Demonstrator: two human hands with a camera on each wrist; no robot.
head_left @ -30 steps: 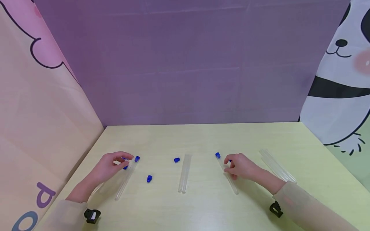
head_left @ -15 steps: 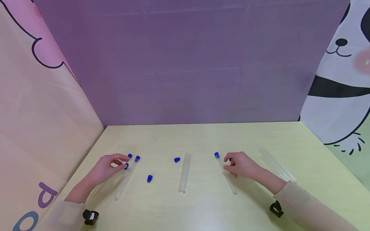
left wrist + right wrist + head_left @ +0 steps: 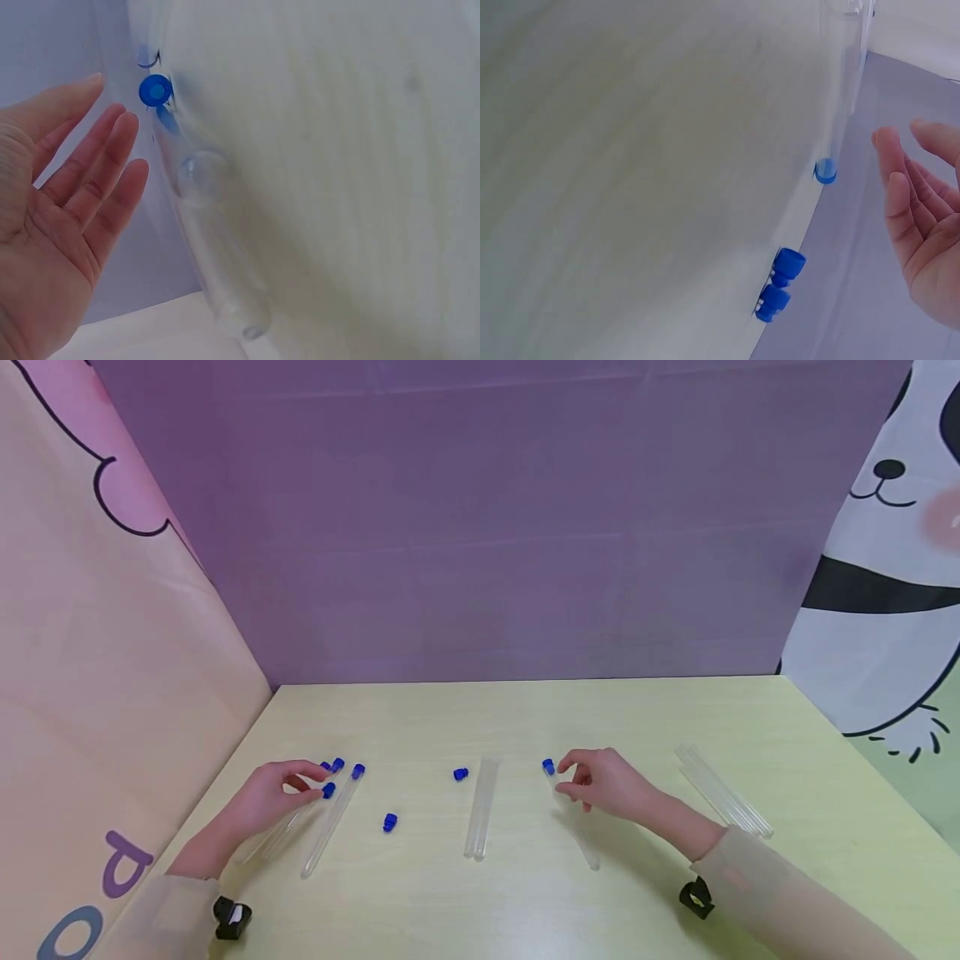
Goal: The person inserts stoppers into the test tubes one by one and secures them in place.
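Observation:
My left hand (image 3: 272, 795) hovers with loosely bent fingers and nothing in them, beside clear test tubes with blue caps. A blue cap (image 3: 328, 790) shows just past the thumb; in the left wrist view a blue cap (image 3: 156, 90) sits apart from the fingertips. To its right lies a capped test tube (image 3: 330, 822). My right hand (image 3: 606, 782) is raised beside another capped test tube (image 3: 588, 852), its thumb and index spread apart. In the right wrist view, that tube's blue cap (image 3: 826, 171) is separate from the fingers. The hand partly covers this tube in the head view.
Two loose blue caps (image 3: 461, 774) (image 3: 390, 822) lie mid-table. Beside the farther one are uncapped clear tubes (image 3: 482, 810). More clear tubes (image 3: 723, 789) lie side by side at the right, near the right forearm. A purple backdrop (image 3: 480, 527) borders the table's far edge.
My left hand has drawn back slightly to the left, baring more blue caps. The right hand has shifted left, and the capped tube beside it has moved left too.

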